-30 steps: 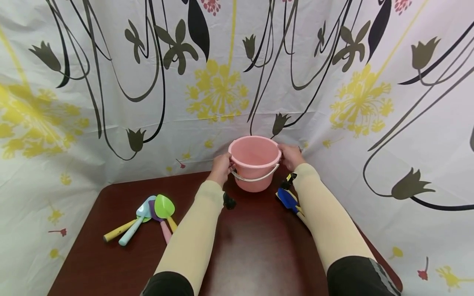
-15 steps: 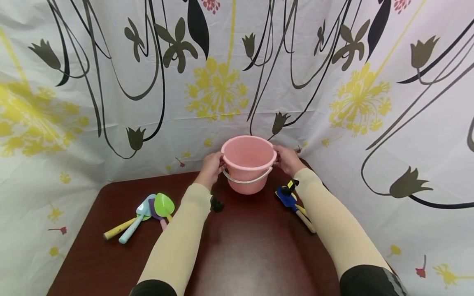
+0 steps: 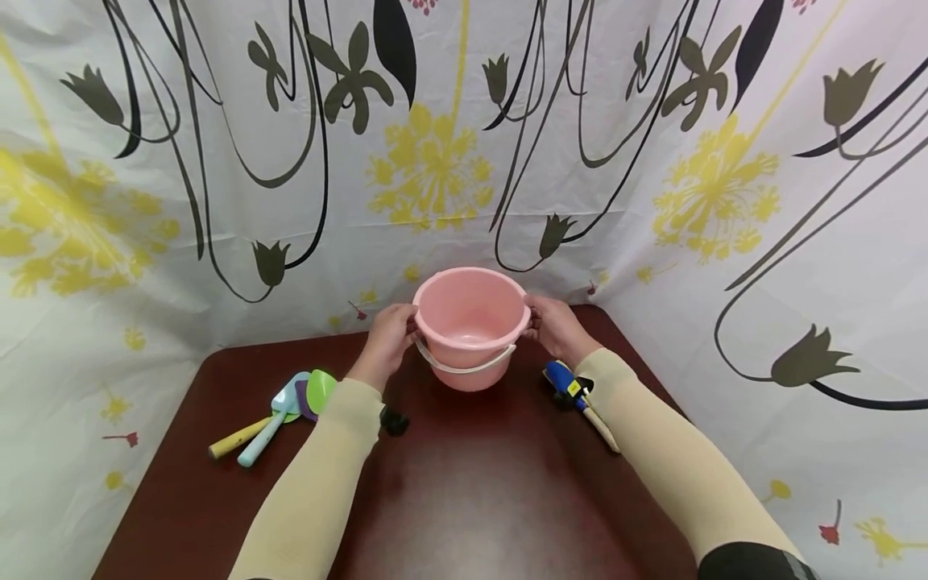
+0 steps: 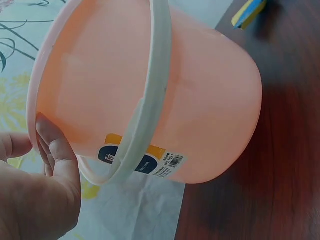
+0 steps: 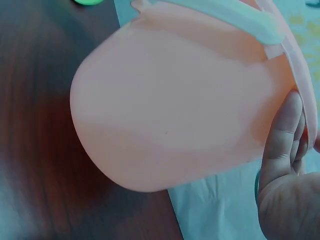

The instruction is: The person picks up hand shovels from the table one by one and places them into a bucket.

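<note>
A pink plastic bucket (image 3: pixel 471 322) stands near the back of the dark table in the head view, its white handle (image 3: pixel 467 369) hanging down across the front. My left hand (image 3: pixel 387 337) grips the rim at the left, thumb and fingers on either side of it in the left wrist view. On the opposite side my right hand (image 3: pixel 560 326) pinches the rim, fingers (image 5: pixel 282 135) lying along the outer wall below it. A label with a barcode (image 4: pixel 137 155) shows on the bucket's side in the left wrist view. The bucket's inside shows nothing in it.
Several toy shovels (image 3: pixel 286 407) in green, blue and purple lie on the table (image 3: pixel 464 483) at the left, partly behind the left sleeve. A blue shovel (image 3: pixel 561 377) with pale handle lies under the right wrist. A flowered curtain (image 3: pixel 435 242) borders the table's back and right.
Both hands have moved the bucket left and a little toward me. The left sleeve now covers more of the shovels at the left. The head view has tilted slightly.
</note>
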The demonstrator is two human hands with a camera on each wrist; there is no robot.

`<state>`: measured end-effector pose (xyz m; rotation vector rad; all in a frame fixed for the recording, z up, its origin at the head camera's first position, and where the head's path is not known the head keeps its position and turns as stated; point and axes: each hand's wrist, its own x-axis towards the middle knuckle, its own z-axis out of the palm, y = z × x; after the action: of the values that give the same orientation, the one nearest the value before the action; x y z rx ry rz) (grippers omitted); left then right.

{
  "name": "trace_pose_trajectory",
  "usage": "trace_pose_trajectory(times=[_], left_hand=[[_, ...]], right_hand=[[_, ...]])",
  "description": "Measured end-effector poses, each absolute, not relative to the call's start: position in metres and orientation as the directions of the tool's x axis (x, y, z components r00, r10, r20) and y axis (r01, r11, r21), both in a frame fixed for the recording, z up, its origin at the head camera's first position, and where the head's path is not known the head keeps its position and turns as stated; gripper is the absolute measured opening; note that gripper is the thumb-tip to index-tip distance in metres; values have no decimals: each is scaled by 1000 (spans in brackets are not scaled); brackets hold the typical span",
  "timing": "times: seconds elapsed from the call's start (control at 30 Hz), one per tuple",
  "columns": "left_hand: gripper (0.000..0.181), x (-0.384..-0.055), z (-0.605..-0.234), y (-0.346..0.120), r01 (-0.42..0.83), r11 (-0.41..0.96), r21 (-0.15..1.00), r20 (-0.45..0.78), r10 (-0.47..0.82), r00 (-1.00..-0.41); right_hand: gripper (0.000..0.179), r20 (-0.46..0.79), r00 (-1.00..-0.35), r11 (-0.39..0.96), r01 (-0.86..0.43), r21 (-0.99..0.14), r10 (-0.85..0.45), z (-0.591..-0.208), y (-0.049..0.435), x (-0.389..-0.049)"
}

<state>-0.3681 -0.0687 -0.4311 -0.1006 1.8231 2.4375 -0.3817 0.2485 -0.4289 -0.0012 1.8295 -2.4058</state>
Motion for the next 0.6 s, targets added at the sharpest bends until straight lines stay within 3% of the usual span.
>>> trace_pose_trajectory(times=[0.6], left_hand=[[34, -323, -443, -113, -103, -234, 967, -100, 24, -995]], right_hand=[[28, -96, -983, -266, 136, -954, -156, -445, 209, -344]])
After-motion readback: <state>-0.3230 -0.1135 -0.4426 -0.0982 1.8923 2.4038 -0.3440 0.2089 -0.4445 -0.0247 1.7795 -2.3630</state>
